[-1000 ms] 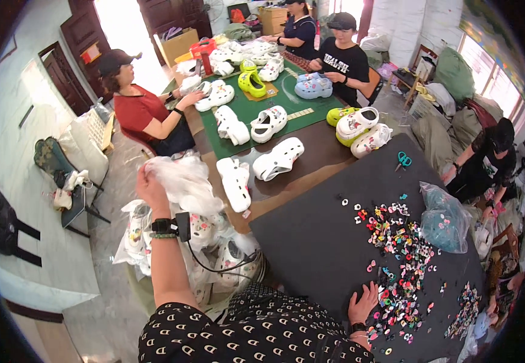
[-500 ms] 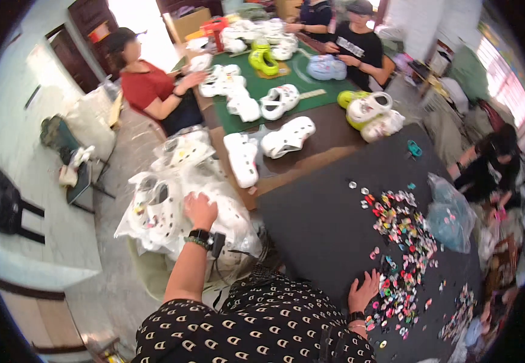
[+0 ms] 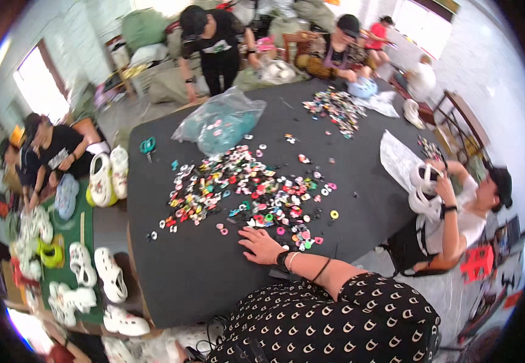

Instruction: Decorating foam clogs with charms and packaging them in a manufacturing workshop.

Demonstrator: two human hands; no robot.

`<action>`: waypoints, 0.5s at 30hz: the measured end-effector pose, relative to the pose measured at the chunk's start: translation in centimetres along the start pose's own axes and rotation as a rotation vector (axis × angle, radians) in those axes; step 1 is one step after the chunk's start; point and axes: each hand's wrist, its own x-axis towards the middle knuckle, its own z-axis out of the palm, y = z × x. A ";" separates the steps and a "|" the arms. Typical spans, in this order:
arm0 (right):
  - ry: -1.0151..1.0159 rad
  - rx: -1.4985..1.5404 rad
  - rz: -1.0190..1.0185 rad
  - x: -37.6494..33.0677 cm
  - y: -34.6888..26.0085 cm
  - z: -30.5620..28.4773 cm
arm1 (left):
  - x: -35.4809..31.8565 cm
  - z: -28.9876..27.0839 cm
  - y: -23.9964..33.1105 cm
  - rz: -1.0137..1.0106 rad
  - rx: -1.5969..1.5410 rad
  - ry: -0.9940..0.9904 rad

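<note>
My right hand (image 3: 261, 245) rests on the black tabletop (image 3: 177, 272), fingers spread, holding nothing. It is at the near edge of a large heap of small colourful shoe charms (image 3: 238, 181). At the lower edge, a sliver of my left hand (image 3: 181, 351) shows beside a dark wristband. It is by white clogs in clear plastic bags (image 3: 147, 349); its fingers are hidden. Beyond the heap lies a clear plastic bag (image 3: 223, 121) with teal contents. Teal-handled scissors (image 3: 147, 146) lie to its left.
A second charm pile (image 3: 338, 109) is at the far right. On the left, a green mat (image 3: 87, 224) carries several clogs, with a white clog (image 3: 111, 275) next to it. Co-workers are around the tables; one at right holds white clogs (image 3: 424, 187). A red stool (image 3: 478, 264) stands behind.
My view has swung right, toward the charm table. My left hand, earlier over the bagged clogs, is now almost out of sight at the lower edge. The right hand still rests by the charms.
</note>
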 end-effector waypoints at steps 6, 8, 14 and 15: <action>0.015 0.007 0.014 -1.2 0.8 0.2 | -1.8 -1.6 5.8 0.299 0.012 -0.261; 0.015 0.017 0.003 -0.9 0.5 0.3 | -2.6 -2.5 6.6 0.369 -0.005 -0.325; -0.028 0.076 0.020 -0.1 0.3 -0.1 | -7.3 -7.7 2.6 0.407 -0.101 -0.408; 0.000 0.039 0.030 -0.5 0.7 -0.2 | -8.3 -9.0 1.4 0.403 -0.123 -0.405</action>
